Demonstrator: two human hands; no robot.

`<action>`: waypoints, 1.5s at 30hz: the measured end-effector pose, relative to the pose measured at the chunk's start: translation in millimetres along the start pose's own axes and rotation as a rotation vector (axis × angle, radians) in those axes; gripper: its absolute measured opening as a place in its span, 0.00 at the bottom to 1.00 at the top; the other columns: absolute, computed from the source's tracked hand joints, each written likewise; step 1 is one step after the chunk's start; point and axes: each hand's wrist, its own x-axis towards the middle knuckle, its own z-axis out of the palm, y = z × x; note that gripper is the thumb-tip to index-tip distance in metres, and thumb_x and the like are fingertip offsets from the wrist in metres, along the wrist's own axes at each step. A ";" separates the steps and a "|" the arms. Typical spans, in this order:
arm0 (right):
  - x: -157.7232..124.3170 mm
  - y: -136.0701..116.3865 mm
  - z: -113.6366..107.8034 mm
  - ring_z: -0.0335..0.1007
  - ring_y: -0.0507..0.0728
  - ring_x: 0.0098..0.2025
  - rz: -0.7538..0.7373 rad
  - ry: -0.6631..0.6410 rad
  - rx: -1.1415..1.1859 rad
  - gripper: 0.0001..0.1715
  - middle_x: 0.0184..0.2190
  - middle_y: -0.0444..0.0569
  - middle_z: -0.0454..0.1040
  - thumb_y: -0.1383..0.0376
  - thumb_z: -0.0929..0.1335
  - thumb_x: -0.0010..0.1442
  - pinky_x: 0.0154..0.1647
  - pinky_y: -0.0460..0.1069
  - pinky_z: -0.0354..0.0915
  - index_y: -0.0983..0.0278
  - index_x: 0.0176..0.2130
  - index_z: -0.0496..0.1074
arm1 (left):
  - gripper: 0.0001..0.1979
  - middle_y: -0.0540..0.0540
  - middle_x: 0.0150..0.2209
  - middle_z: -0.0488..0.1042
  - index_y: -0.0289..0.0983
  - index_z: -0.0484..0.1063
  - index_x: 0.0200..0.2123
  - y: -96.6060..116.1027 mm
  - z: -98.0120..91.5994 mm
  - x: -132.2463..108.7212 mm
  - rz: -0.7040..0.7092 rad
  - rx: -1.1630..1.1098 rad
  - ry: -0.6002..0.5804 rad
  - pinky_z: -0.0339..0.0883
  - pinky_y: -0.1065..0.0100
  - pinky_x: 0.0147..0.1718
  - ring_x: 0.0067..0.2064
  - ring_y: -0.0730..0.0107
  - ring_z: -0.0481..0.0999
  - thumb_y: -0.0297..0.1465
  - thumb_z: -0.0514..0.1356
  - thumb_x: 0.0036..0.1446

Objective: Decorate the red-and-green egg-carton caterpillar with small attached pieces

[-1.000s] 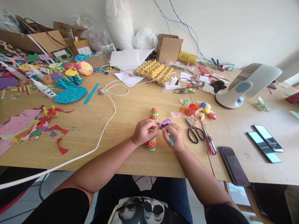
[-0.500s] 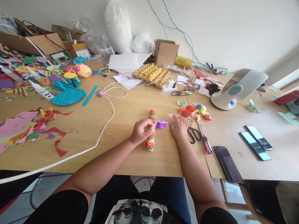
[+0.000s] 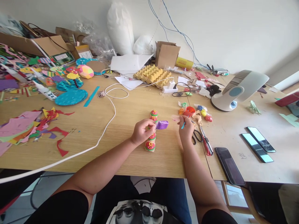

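My left hand (image 3: 143, 132) is closed, pinching the clear wrap of a small purple packet (image 3: 162, 125) that looks like modelling clay. Beneath it stands a row of several small red-and-green decorated pieces (image 3: 150, 146) with yellow loops on top; the hand covers the middle of the row. To the right, my right hand (image 3: 186, 129) is closed on a thin, clear pinkish plastic wrapper (image 3: 176, 118), raised off the tabletop. A short blue stick (image 3: 183, 125) shows against its fingers. Black-handled scissors (image 3: 198, 136) lie just beside this hand, partly covered.
A red cup (image 3: 188, 111), coloured clay lumps (image 3: 203, 112) and a red utility knife (image 3: 207, 144) lie past my right hand. Phones (image 3: 229, 165) and a white fan (image 3: 238, 90) are farther right. A white cable (image 3: 102, 137) crosses the left side, near paper scraps (image 3: 23, 127).
My right hand has lifted from the table and moved slightly right, fingers now closed on the clear wrapper. My left hand keeps the purple packet nearly still. The view has shifted slightly.
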 end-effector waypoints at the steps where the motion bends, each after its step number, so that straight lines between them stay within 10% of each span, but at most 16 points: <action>1: 0.3 -1.6 0.5 0.76 0.58 0.33 0.043 -0.003 0.082 0.21 0.30 0.51 0.79 0.53 0.62 0.69 0.37 0.52 0.70 0.65 0.43 0.76 | 0.07 0.46 0.35 0.81 0.39 0.73 0.30 0.2 -0.1 0.2 0.001 -0.001 0.001 0.75 0.65 0.39 0.38 0.67 0.80 0.32 0.60 0.61; 6: 1.2 -6.7 4.2 0.80 0.60 0.40 0.119 0.000 0.277 0.23 0.40 0.55 0.82 0.54 0.71 0.59 0.45 0.56 0.74 0.66 0.49 0.75 | 0.06 0.47 0.35 0.81 0.39 0.73 0.31 -0.7 -0.3 -0.1 -0.002 -0.005 0.008 0.74 0.65 0.39 0.37 0.67 0.80 0.31 0.61 0.61; 32: -7.4 -28.1 -5.1 0.65 0.50 0.19 0.209 -0.070 0.403 0.17 0.17 0.42 0.71 0.52 0.74 0.58 0.23 0.45 0.62 0.63 0.31 0.74 | 0.06 0.47 0.34 0.81 0.38 0.72 0.29 -2.7 -1.4 0.5 0.023 0.015 0.011 0.73 0.68 0.39 0.37 0.69 0.80 0.27 0.61 0.60; 45: -7.7 -13.4 8.9 0.77 0.56 0.33 0.056 -0.131 0.413 0.14 0.32 0.49 0.79 0.53 0.73 0.59 0.36 0.52 0.76 0.61 0.37 0.79 | 0.06 0.47 0.35 0.81 0.38 0.72 0.30 -2.1 -2.0 0.2 0.015 0.025 0.004 0.73 0.67 0.39 0.37 0.68 0.80 0.27 0.61 0.60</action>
